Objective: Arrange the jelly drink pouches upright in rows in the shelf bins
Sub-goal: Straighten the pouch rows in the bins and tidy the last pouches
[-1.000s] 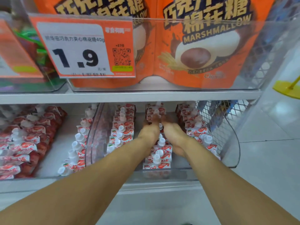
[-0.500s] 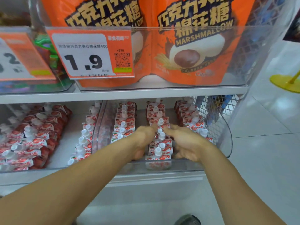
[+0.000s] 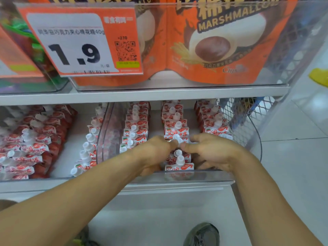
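Observation:
Red-and-white jelly drink pouches with white caps stand upright in three rows inside a clear shelf bin (image 3: 209,177). The left row (image 3: 136,125) and the right row (image 3: 213,121) run front to back. My left hand (image 3: 154,153) and my right hand (image 3: 214,153) flank the middle row (image 3: 179,166) near the bin's front. My left hand's fingers are curled, and its thumb tip meets a pouch cap. With thumb and fingers my right hand pinches the same pouches from the right side. Both hands hide part of the row.
A neighbouring bin holds a leaning pile of darker red pouches (image 3: 35,139) and one row of white-capped pouches (image 3: 87,146). Orange marshmallow bags (image 3: 213,47) and a 1.9 price tag (image 3: 76,41) fill the shelf above. Wire mesh (image 3: 248,112) closes the right side. A shoe (image 3: 202,235) is below.
Both hands have drawn back along the middle row from deep in the bin toward its front. The view has moved closer to the shelf.

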Available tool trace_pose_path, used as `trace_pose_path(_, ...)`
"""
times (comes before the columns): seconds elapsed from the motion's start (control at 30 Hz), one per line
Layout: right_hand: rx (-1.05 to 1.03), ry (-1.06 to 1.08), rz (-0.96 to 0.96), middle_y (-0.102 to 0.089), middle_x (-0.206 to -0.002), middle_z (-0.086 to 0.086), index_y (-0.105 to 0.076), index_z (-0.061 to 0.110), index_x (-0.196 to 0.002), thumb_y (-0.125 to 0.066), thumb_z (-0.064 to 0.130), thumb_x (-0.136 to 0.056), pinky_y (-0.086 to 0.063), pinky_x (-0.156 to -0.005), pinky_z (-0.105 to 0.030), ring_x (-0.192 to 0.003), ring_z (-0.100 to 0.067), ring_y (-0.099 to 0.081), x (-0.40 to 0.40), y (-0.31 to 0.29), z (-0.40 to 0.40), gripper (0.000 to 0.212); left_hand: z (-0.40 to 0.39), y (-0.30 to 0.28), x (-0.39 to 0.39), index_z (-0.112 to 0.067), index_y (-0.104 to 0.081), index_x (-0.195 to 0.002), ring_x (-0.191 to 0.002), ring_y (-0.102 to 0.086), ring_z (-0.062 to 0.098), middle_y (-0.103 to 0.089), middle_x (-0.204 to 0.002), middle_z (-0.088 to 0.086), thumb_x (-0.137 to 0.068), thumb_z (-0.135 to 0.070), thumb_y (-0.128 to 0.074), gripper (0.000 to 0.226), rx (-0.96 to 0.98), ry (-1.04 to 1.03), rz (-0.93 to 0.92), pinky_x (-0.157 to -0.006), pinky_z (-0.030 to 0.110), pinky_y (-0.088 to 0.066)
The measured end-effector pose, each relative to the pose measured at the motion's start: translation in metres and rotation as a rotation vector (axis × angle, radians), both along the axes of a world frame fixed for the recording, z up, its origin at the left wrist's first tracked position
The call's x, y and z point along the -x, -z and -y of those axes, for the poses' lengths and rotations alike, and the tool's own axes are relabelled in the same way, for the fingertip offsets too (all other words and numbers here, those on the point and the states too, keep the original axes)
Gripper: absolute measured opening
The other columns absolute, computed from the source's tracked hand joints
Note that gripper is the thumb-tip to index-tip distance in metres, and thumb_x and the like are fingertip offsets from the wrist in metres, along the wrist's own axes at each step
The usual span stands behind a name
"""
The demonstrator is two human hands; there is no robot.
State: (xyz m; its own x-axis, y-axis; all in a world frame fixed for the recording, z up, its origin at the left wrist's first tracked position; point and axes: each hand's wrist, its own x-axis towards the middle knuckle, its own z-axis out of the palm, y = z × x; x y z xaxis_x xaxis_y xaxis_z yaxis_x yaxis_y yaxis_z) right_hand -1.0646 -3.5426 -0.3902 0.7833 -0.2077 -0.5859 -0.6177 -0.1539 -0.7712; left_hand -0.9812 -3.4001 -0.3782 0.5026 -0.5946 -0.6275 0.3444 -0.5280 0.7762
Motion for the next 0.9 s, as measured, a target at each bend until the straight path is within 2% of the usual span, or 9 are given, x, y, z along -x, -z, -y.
trace_pose_path(0.1,0.077,-0.012,-0.029,-0.072,-0.104,-0.008,-0.068,0.005,-0.106,-0.065,0.065,-0.069,-0.054,-0.096,-0.048,-0.099,-0.024,-0.068,0.004,0.006,0.001,0.070,-0.006,-0.006,0.000,-0.017,-0.062,-0.099,-0.110,-0.061,0.021,-0.066,-0.114,0.003,-0.098,-0.032,-0.051,0.019,-0.097,0.153,0.144,-0.102,0.041,-0.047)
trace_pose_path(0.23,0.154,-0.062,-0.013,-0.067,-0.107,-0.026,-0.065,0.003,-0.099,-0.060,0.076,-0.060,-0.046,-0.098,-0.062,-0.097,-0.036,-0.068,0.006,0.018,0.004,0.083,-0.004,-0.007,0.001,-0.015,-0.063,-0.097,-0.108,-0.060,0.014,-0.067,-0.110,-0.001,-0.100,-0.023,-0.050,0.015,-0.053,0.173,0.068,-0.104,0.035,-0.044)
trace_pose_path(0.4,0.123,-0.143,-0.019,-0.062,-0.118,-0.029,-0.063,-0.004,-0.105,-0.066,0.057,-0.068,-0.042,-0.103,-0.061,-0.112,-0.045,-0.060,0.006,0.000,0.001,0.071,-0.004,-0.001,0.000,-0.007,-0.061,-0.109,-0.102,-0.064,0.018,-0.070,-0.110,0.007,-0.098,-0.019,-0.053,0.018,-0.011,0.083,-0.003,-0.096,0.035,-0.050)
trace_pose_path(0.53,0.193,-0.250,-0.108,-0.061,-0.118,-0.032,-0.059,-0.008,-0.116,-0.056,0.024,-0.096,-0.048,-0.099,-0.055,-0.108,-0.048,-0.060,0.002,-0.013,-0.002,0.038,-0.005,-0.007,-0.004,-0.010,-0.063,-0.092,-0.070,-0.069,0.014,-0.074,-0.080,0.002,-0.096,-0.013,-0.056,0.009,-0.006,0.091,-0.078,-0.069,0.029,-0.057)
trace_pose_path(0.6,0.334,-0.230,-0.175,-0.065,-0.104,-0.026,-0.057,-0.009,-0.115,-0.051,0.016,-0.096,-0.052,-0.092,-0.049,-0.094,-0.042,-0.063,-0.003,-0.016,-0.001,0.032,-0.004,-0.016,-0.006,-0.010,-0.062,-0.093,-0.075,-0.070,0.019,-0.074,-0.073,0.003,-0.098,-0.021,-0.053,0.015,-0.036,0.069,-0.022,-0.074,0.034,-0.057)
trace_pose_path(0.67,0.416,-0.126,-0.189,-0.060,-0.090,-0.014,-0.055,-0.008,-0.110,-0.047,0.011,-0.095,-0.053,-0.079,-0.040,-0.078,-0.027,-0.060,-0.011,-0.016,0.003,0.026,0.001,-0.009,-0.014,-0.009,-0.058,-0.109,-0.099,-0.063,0.027,-0.071,-0.090,0.009,-0.099,-0.032,-0.049,0.026,-0.080,-0.029,0.098,-0.093,0.041,-0.049)
trace_pose_path(0.73,0.375,0.038,-0.092,-0.059,-0.103,-0.017,-0.053,-0.003,-0.116,-0.047,0.017,-0.092,-0.053,-0.091,-0.044,-0.095,-0.028,-0.062,-0.023,-0.010,0.003,0.032,0.007,-0.002,-0.016,-0.006,-0.053,-0.128,-0.114,-0.058,0.030,-0.066,-0.113,0.012,-0.098,-0.037,-0.047,0.043,-0.091,-0.074,0.148,-0.104,0.044,-0.044)
trace_pose_path(0.8,0.288,0.088,-0.026,-0.063,-0.114,-0.026,-0.058,-0.001,-0.112,-0.050,0.026,-0.085,-0.047,-0.101,-0.056,-0.107,-0.030,-0.062,-0.030,-0.003,0.000,0.039,0.013,0.005,-0.014,-0.008,-0.057,-0.128,-0.110,-0.062,0.026,-0.067,-0.117,0.010,-0.094,-0.037,-0.049,0.045,-0.049,-0.078,0.095,-0.103,0.045,-0.045)
trace_pose_path(0.9,0.258,0.069,-0.033,-0.064,-0.119,-0.022,-0.063,-0.001,-0.103,-0.052,0.025,-0.085,-0.043,-0.104,-0.056,-0.114,-0.030,-0.060,-0.036,0.006,-0.006,0.033,0.017,0.017,-0.013,-0.013,-0.054,-0.132,-0.121,-0.055,0.025,-0.061,-0.130,0.007,-0.082,-0.047,-0.044,0.061,-0.038,-0.055,0.095,-0.108,0.045,-0.038)
